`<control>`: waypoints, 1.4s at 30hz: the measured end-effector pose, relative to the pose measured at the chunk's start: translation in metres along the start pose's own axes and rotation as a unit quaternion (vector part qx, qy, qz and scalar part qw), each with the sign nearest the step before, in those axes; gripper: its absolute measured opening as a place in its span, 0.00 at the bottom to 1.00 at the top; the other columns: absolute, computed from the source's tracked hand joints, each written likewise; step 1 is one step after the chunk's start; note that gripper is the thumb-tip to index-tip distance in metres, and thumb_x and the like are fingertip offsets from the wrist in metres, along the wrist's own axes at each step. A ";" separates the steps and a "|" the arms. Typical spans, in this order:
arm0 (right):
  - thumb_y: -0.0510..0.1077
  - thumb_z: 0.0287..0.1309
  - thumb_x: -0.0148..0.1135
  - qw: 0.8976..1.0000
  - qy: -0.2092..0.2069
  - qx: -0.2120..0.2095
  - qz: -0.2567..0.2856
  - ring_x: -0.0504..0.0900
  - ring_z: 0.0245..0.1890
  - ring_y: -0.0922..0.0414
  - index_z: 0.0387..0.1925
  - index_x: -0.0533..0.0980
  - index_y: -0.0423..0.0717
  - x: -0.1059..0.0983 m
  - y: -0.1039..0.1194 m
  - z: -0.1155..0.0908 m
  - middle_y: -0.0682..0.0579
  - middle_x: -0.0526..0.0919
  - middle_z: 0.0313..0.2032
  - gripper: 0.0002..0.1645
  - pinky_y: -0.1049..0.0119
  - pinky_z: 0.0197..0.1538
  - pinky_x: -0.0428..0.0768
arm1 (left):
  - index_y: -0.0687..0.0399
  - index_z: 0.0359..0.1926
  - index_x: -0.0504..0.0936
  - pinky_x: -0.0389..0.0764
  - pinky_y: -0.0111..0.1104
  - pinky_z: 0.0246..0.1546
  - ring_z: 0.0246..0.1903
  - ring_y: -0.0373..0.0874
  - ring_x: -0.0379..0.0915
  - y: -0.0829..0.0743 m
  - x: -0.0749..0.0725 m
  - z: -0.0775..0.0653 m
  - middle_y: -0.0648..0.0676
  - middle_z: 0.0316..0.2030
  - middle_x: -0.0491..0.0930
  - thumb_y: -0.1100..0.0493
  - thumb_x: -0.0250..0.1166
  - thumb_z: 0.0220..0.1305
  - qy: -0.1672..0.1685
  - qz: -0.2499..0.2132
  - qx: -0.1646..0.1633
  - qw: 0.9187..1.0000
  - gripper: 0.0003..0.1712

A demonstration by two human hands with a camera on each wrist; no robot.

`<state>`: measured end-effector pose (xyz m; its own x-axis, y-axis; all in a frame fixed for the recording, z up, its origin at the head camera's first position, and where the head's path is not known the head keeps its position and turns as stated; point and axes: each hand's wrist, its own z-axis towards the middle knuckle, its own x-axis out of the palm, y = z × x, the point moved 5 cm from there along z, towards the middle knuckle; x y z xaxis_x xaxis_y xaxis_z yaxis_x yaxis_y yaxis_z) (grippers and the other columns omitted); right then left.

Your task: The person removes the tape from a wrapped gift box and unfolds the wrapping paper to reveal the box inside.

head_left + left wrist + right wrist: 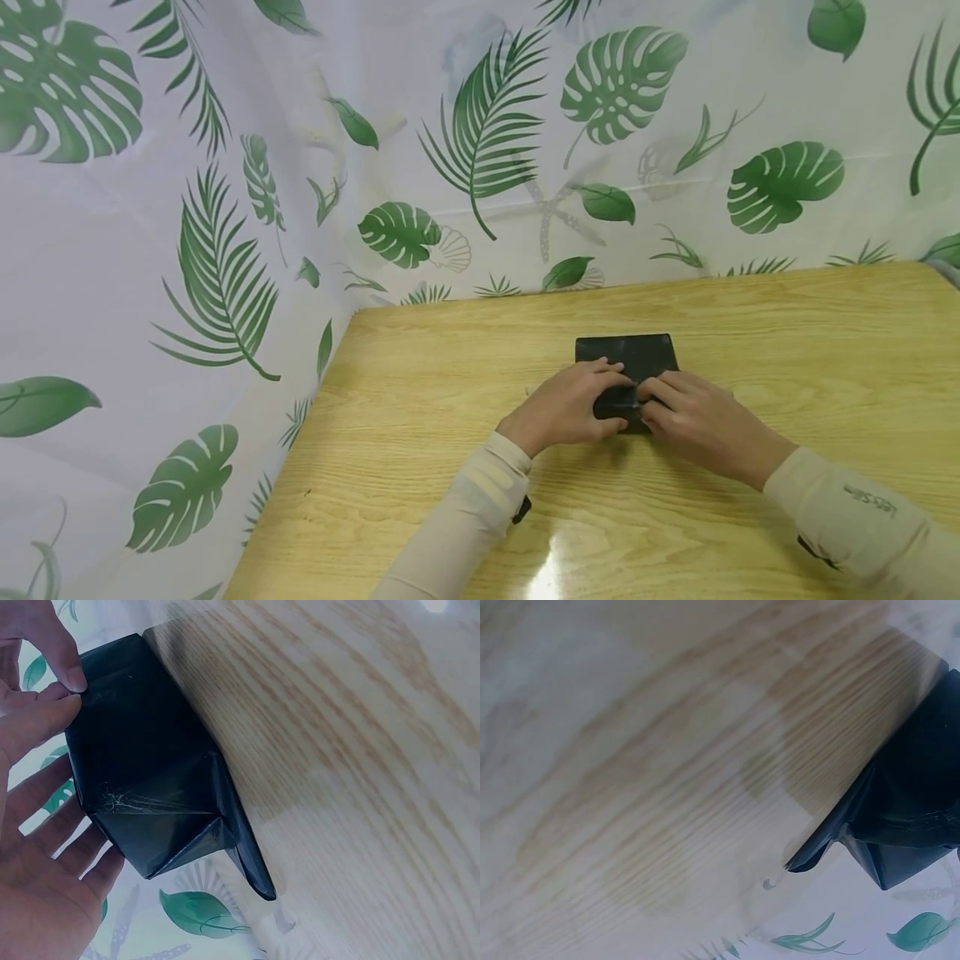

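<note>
A box wrapped in glossy black sheet [626, 350] lies on the table between both hands. Its folded end [172, 832] shows a triangular crease in the left wrist view, and a loose flap [247, 862] juts out low along the tabletop. My left hand [573, 404] holds the box from the left, thumb at the near edge and fingers spread along its side. From the right, my right hand [690, 417] pinches the wrapping at the upper edge with bent fingers, close beside the left fingertips. The right wrist view catches the black wrapping [922, 772], but not the hand.
The wood-grain table [420, 383] extends around the box on every side. A white sheet printed with green leaves [465, 167] hangs behind it and along the left. Small dark pieces [522, 508] show at the sleeves.
</note>
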<state>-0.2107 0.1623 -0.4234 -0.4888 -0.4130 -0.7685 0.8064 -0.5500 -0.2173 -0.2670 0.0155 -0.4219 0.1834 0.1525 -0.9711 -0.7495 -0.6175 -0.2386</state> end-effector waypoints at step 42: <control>0.50 0.83 0.27 1.000 -0.006 0.006 0.005 0.80 0.36 0.52 0.31 0.80 0.40 -0.006 0.003 0.001 0.47 0.81 0.37 0.36 0.55 0.41 0.85 | 0.47 0.68 0.76 0.60 0.33 0.72 0.73 0.44 0.58 -0.002 -0.001 -0.001 0.52 0.72 0.66 0.43 0.68 0.68 -0.006 0.004 0.002 1.000 0.32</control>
<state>-0.2063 0.1625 -0.4192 -0.4853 -0.4276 -0.7626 0.8071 -0.5546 -0.2027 -0.2655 0.0160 -0.4202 0.1706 0.1571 -0.9727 -0.7537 -0.6151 -0.2315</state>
